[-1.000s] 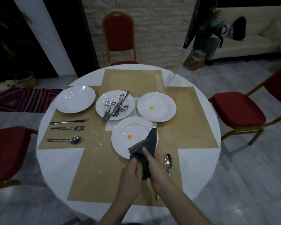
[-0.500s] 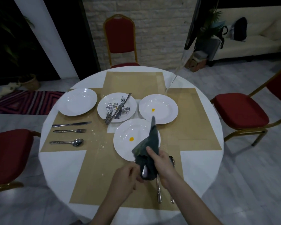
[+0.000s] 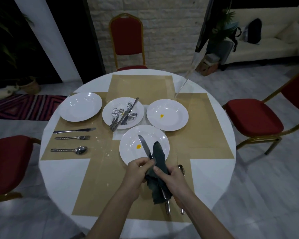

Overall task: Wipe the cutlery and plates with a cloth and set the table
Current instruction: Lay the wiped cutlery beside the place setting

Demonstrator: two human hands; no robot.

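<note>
Over the round white table (image 3: 62, 178) with tan paper mats, the left hand (image 3: 138, 171) holds a steel table knife (image 3: 144, 146), blade pointing away above a white round plate (image 3: 155, 135) with a yellow spot. The right hand (image 3: 171, 176) grips a dark grey-green cloth (image 3: 158, 157). 3 more white plates sit beyond.

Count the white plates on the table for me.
4: far-left plate, clean; middle plate, holding cutlery; right plate, with a yellow spot; near plate, also spotted, under the knife.

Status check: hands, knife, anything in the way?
Both hands grip cloth. Knife blade out over near plate. Nothing blocking.
</note>
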